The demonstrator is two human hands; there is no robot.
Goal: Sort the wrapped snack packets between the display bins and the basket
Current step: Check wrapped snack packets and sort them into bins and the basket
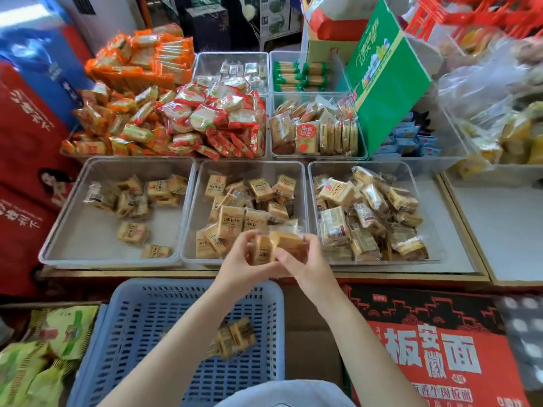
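Observation:
Three clear display bins stand in a row on the counter: a left bin (73, 248), a middle bin (191, 248) and a right bin (435, 248), each with several tan wrapped snack packets. Over the middle bin's front edge, my left hand (244, 259) and my right hand (305, 265) together hold a small stack of tan packets (276, 245). Both hands have fingers curled round it. Below the counter sits a blue slotted basket (141, 318) with a few tan packets (235, 339) lying in it.
Behind the row lie heaps of orange and red wrapped snacks (176, 118), more clear bins (317, 127) and a tilted green carton (385, 74). Red cartons stand at the left (26, 142) and lower right (435, 353). Green bags (44, 356) lie beside the basket.

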